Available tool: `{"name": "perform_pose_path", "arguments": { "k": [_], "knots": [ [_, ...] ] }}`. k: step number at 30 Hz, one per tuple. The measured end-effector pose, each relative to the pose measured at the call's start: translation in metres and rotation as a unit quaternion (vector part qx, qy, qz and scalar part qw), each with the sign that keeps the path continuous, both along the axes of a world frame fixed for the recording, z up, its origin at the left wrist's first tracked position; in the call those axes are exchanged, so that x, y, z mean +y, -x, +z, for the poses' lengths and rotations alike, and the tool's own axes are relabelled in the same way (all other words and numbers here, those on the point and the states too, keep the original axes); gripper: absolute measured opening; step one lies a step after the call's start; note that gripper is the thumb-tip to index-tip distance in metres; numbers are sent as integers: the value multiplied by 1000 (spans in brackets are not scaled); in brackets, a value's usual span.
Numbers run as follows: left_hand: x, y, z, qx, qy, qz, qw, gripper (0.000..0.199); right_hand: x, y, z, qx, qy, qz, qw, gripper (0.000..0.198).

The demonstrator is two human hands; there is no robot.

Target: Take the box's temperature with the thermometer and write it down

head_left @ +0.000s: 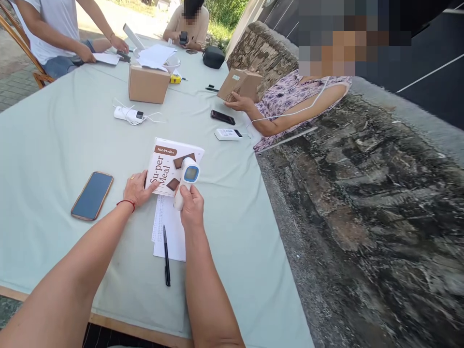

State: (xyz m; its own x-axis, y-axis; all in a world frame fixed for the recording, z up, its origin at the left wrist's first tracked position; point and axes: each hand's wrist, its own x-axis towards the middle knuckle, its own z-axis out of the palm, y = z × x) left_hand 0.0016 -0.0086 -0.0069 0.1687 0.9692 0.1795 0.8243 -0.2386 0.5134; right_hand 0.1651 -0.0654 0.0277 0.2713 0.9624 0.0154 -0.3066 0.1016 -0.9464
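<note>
My left hand grips the left edge of a white and brown "Su-per Meal" box, its thumb lying over the front corner. In my right hand is a white infrared thermometer with a blue-rimmed display, held by its handle over the box's right side. Printed paper sheets lie partly under the box, toward me. A black pen rests across these sheets. To the left of my left hand, a smartphone in a brown-edged case lies face up.
Farther along the cloth-covered table are a cardboard box with papers on it, a white device with a cord, a dark phone and a white power bank. A person at right holds another carton. Two other people sit at the far end.
</note>
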Motion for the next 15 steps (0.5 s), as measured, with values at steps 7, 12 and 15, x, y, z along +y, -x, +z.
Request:
{"name": "perform_pose_path", "arguments": {
  "k": [7, 12, 15],
  "knots": [
    [1, 1, 0, -1, -7, -4, 1000, 50, 2, -3, -2, 14, 7, 2, 1000, 44],
    [1, 2, 0, -1, -8, -3, 1000, 50, 4, -2, -2, 26, 14, 5, 1000, 48],
    [1, 2, 1, -2, -5, 0, 1000, 49, 3, 0, 2, 31, 12, 2, 999, 47]
  ]
}}
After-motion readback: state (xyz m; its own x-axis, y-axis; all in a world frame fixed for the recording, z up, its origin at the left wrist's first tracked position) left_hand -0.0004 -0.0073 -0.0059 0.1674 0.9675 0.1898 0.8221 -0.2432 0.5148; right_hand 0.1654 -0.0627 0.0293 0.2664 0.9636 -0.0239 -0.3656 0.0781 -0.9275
